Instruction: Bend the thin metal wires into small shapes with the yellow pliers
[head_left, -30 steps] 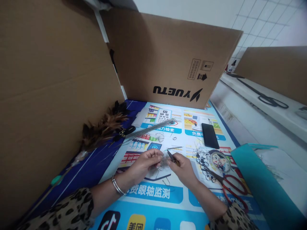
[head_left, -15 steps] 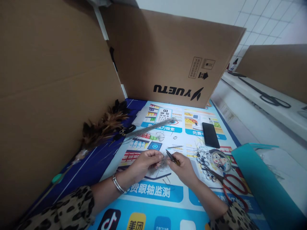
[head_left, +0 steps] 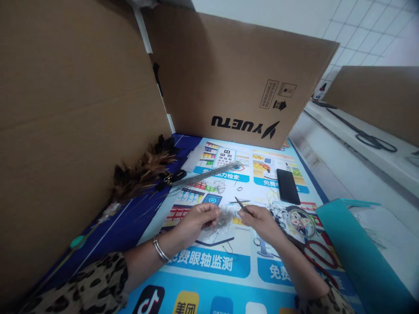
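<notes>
My left hand (head_left: 205, 216) is closed in a pinch on a thin bent wire (head_left: 225, 218), whose fine loops show beside the fingertips. To its right, my right hand (head_left: 260, 220) wraps round slim dark pointed pliers (head_left: 241, 204), tip pointing up and left. Most of the pliers' handle is hidden in the palm. A gap separates the pliers from the wire. Between and beyond the hands lie a few short straight wire pieces (head_left: 238, 201). A bundle of long thin wires (head_left: 212, 173) rests farther back on the printed sheet (head_left: 229, 288).
Right of my right hand are a tangle of dark wire bits (head_left: 278, 213), a round clear tape roll (head_left: 301, 221) and red-handled scissors (head_left: 322, 255). A black phone (head_left: 288, 186) lies behind them, a teal folder (head_left: 356, 244) at right. Brown feathers (head_left: 140, 168) line the left cardboard wall (head_left: 81, 96).
My right hand has moved right and slightly up with the pliers, away from the wire. My left hand stays nearly in place, still pinching the wire.
</notes>
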A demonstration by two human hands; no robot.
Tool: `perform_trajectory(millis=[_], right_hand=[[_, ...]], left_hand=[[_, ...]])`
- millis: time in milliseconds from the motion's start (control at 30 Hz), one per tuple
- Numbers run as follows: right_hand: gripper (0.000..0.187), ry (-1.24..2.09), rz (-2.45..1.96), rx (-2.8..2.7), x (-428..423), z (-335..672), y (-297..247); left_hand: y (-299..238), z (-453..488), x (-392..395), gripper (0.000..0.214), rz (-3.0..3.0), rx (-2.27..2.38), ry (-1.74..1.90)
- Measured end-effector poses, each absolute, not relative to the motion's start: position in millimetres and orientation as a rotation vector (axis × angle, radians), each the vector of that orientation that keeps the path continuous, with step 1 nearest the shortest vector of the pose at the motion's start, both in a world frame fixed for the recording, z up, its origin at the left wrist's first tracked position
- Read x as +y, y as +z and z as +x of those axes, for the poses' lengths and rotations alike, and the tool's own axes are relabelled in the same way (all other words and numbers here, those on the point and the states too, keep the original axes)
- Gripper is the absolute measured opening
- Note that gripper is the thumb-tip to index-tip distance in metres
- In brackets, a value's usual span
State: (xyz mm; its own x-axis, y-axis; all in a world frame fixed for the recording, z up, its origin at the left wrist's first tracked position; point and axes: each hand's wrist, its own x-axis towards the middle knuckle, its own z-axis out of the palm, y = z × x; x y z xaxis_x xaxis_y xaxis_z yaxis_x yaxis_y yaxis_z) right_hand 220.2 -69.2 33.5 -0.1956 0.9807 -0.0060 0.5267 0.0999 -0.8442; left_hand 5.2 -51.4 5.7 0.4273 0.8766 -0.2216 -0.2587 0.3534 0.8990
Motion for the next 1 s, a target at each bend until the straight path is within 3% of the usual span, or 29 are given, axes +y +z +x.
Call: perform_trajectory(millis=[200, 500, 733, 1000], right_hand=[[0.037, 0.869, -1.713, -2.151, -62.5, 247.2, 55.6], [0.029, 0.400, -1.881, -2.715, -39.9, 236.3, 58.9], [0.029, 0.346, -1.978, -2.837, -25.2, 222.4, 66.8], [0.018, 0.051, -2.183, -2.839, -54.7, 181.0, 78.6]], left_hand=[[3.9, -0.7, -45.4, 0.019, 0.918, 0.856, 0.858], [-3.6, -5.8, -42.8, 0.017, 0.937, 0.854, 0.842], [-0.4, -5.8, -43.1, 0.018, 0.930, 0.839, 0.835], [1.6, -5.9, -43.0, 0.019, 0.944, 0.821, 0.850]])
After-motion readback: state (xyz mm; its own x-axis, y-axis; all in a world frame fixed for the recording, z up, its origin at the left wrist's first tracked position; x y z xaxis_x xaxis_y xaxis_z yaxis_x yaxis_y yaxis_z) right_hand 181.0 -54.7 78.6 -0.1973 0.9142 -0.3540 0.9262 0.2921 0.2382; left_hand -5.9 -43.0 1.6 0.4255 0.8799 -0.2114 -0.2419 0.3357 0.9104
